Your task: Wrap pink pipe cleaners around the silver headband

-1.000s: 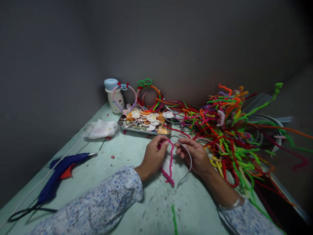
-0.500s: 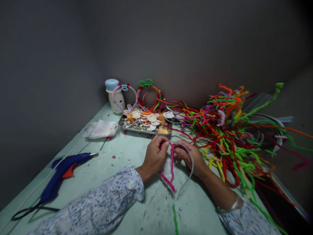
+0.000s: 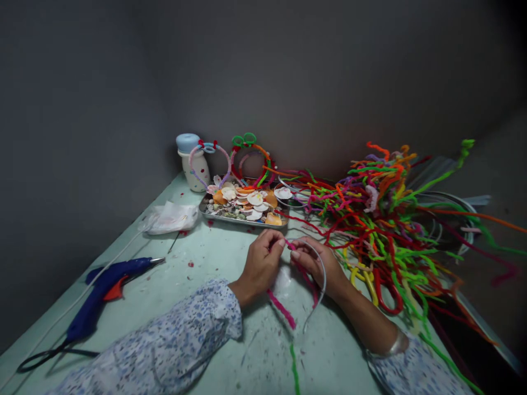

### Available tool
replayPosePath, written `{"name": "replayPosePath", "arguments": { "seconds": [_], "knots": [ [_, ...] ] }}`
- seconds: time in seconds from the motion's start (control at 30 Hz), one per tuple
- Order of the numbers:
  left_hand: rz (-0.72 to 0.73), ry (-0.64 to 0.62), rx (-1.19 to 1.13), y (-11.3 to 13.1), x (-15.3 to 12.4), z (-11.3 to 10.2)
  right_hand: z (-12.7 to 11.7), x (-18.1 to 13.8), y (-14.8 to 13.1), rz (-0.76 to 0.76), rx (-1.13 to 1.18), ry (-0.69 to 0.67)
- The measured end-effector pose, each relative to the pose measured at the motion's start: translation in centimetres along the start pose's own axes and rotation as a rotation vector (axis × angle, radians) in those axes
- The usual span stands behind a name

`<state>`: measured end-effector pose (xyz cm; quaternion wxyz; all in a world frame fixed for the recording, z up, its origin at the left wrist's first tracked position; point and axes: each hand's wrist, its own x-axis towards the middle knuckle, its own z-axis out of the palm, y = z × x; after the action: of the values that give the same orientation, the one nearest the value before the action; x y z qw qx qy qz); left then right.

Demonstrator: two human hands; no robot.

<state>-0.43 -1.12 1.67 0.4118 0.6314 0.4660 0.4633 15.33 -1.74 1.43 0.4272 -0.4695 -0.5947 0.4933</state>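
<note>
My left hand (image 3: 262,264) and my right hand (image 3: 316,264) meet at the middle of a pale green table (image 3: 197,274). Both pinch a thin grey headband (image 3: 319,285) and a pink pipe cleaner (image 3: 282,308) at the band's top. The pink pipe cleaner trails from my fingers down across the band and onto the table towards me. The band's lower end rests on the table near my right wrist.
A big tangle of coloured pipe cleaners (image 3: 382,219) lies to the right. At the back stand a metal tray of shells (image 3: 242,207), two decorated headbands (image 3: 230,159) and a small bottle (image 3: 192,162). A blue glue gun (image 3: 102,285) and a white bag (image 3: 171,216) lie left. A green pipe cleaner (image 3: 294,370) lies near me.
My right hand has drawn in towards my left and turned the pink pipe cleaner over the headband's top. The pink strand now crosses inside the band instead of hanging left of it.
</note>
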Motion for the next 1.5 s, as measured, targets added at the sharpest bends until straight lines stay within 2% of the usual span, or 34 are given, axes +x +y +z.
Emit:
{"name": "replayPosePath", "arguments": {
  "seconds": [0.17,0.27,0.37,0.53,0.63,0.8,1.5],
  "knots": [
    [-0.019,-0.023,-0.028,-0.3,0.0,0.1,-0.3,0.0,0.5,0.009,0.072,-0.018],
    [-0.031,-0.026,-0.032,-0.4,0.0,0.1,-0.3,0.1,0.9,-0.016,0.099,0.05],
    [-0.033,-0.033,-0.03,-0.5,0.0,0.1,-0.2,0.1,1.0,-0.147,0.036,0.185],
    [-0.012,-0.067,-0.006,-0.7,-0.1,0.3,-0.4,-0.3,0.8,-0.428,-0.242,0.303],
    [0.02,-0.065,0.006,-0.8,-0.1,0.4,-0.6,-0.2,0.6,-0.52,-0.348,0.348],
    [0.054,-0.053,0.036,-1.0,-0.1,0.5,-0.6,0.0,0.5,-0.625,-0.393,0.374],
    [0.101,-0.022,0.162,-1.3,-0.1,0.6,-0.6,-0.1,0.7,-0.684,-0.464,0.379]
  ]
}}
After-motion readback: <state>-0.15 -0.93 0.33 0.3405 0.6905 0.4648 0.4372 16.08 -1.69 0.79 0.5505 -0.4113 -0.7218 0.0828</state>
